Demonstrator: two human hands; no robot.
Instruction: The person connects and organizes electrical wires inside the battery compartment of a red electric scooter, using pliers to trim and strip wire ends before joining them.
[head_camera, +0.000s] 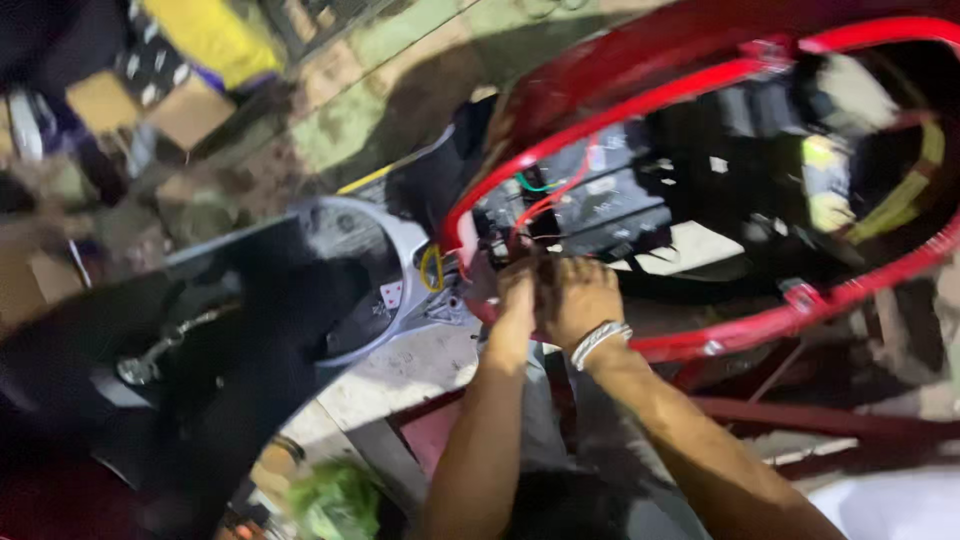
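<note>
Both my hands reach up to the front of a red tubular scooter frame (640, 110). My left hand (515, 285) and my right hand (575, 295), with a silver bracelet (598, 340) on its wrist, are pressed together at the frame's near end. They work on a bundle of red and green wires (540, 195) beside a black box (610, 210) inside the frame. The blur hides exactly what the fingers grip.
A grey and black scooter body panel (340, 270) lies to the left, with a yellow wire loop (430, 268) at its edge. Cardboard and a yellow object (210, 35) sit at the top left. A green thing (335, 500) lies at the bottom. The concrete floor (400, 370) shows between.
</note>
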